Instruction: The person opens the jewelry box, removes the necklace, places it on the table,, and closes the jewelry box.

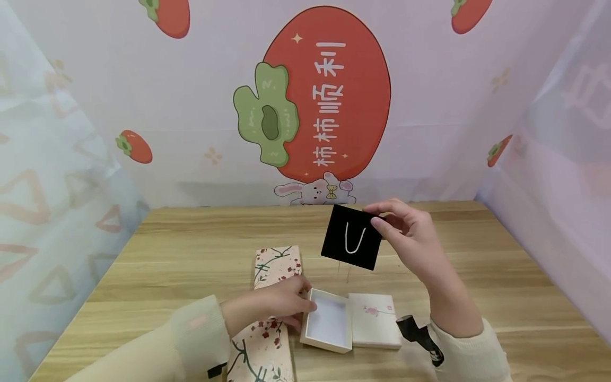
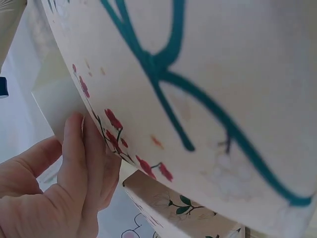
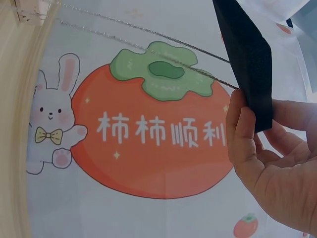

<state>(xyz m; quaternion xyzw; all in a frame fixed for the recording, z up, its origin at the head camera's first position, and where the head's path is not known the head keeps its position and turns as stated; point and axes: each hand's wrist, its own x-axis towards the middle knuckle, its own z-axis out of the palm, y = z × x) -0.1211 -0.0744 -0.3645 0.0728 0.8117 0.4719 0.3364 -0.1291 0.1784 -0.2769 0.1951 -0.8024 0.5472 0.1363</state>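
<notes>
My right hand (image 1: 414, 233) pinches the corner of a black necklace pad (image 1: 336, 239) and holds it above the table. A thin chain (image 1: 355, 250) loops across the pad's front, and its ends hang down behind; the right wrist view shows two chain strands (image 3: 190, 69). Down on the table, my left hand (image 1: 285, 298) grips the left wall of a small white open box (image 1: 328, 320), which has nothing visible inside. Right beside that box lies its white lid (image 1: 374, 324) with a pink flower print. Part of my left fingers is hidden behind the box wall.
A long box with a red blossom pattern (image 1: 279, 265) lies under my left forearm, left of the small box. The wooden table (image 1: 191, 249) ends at a printed backdrop (image 1: 200, 106) with a large persimmon. Cloth walls stand on both sides.
</notes>
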